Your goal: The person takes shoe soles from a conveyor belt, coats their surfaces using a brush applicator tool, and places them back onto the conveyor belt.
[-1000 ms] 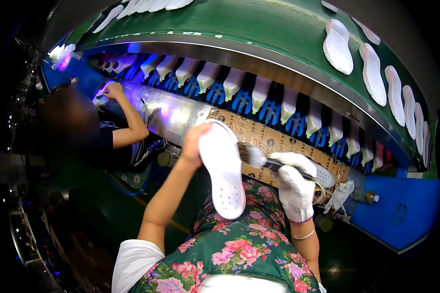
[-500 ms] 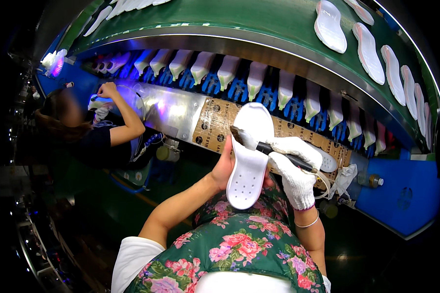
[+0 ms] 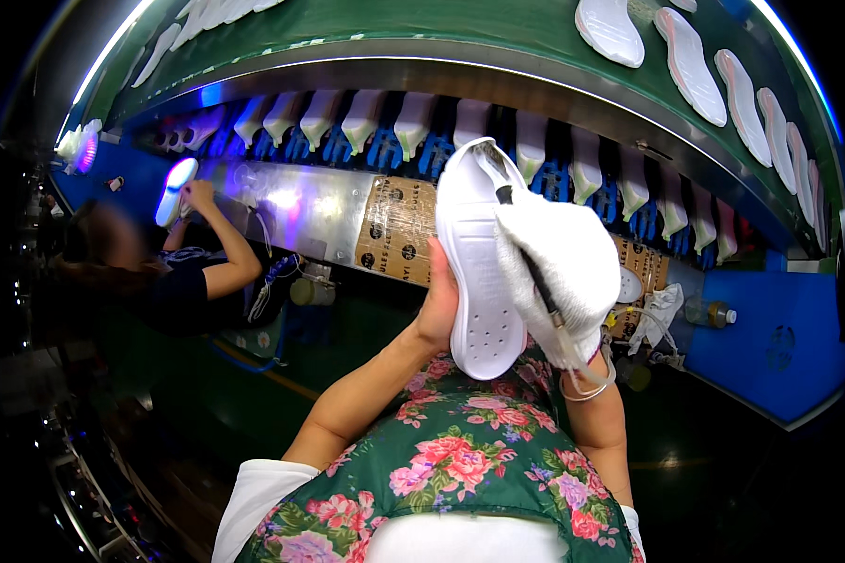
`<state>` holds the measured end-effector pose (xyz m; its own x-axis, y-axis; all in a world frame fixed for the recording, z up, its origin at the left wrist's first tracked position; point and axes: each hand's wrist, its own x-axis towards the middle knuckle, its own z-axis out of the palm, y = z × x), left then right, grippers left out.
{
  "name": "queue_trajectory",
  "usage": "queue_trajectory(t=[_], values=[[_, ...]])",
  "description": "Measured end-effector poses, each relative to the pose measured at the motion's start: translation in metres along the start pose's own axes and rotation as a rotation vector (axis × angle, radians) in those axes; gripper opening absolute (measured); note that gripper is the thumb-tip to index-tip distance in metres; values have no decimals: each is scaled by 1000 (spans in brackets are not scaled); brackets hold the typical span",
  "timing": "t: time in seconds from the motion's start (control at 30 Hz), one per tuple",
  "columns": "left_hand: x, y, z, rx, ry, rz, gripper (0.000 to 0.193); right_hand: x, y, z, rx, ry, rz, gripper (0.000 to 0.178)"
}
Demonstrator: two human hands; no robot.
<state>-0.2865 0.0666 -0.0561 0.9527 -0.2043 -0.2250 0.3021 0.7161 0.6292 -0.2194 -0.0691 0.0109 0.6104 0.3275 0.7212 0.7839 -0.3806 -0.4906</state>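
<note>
A white shoe sole (image 3: 480, 253) with small holes at its near end stands lengthwise in front of me. My bare left hand (image 3: 439, 298) is closed around its left edge, the thumb on the near side and the other fingers hidden behind. In my right hand (image 3: 573, 263), which wears a white knit glove, is a black-handled brush (image 3: 538, 279) with a thin tube trailing from its end. The brush head lies at the far right rim of the sole, partly hidden by the glove.
A cardboard-covered ledge (image 3: 396, 225) lies beyond the sole, with another perforated sole (image 3: 630, 287) on its right part. Shoe uppers (image 3: 415, 122) hang in a row above blue holders. White soles (image 3: 693, 64) rest on a green conveyor (image 3: 394, 21). A co-worker (image 3: 192, 272) sits at left.
The sole has turned more upright, its far end raised. My right hand has moved up and swung the brush from the sole's middle to its far right rim. The co-worker has lifted a white sole.
</note>
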Motion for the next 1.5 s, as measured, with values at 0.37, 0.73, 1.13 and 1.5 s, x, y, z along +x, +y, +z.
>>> queue_trajectory(t=[0.37,0.73,1.13,1.5], values=[[13,-1,-41,-276,-762,-70,100,-18,3,0,320,146,299,23],[19,14,-23,-89,-167,-4,103,-24,7,3,245,70,85,26],[32,8,-48,-336,-151,42,111,-35,-6,6,231,-97,22,29],[39,20,-53,-388,-234,-84,122,-46,-9,15,379,-102,-6,35]])
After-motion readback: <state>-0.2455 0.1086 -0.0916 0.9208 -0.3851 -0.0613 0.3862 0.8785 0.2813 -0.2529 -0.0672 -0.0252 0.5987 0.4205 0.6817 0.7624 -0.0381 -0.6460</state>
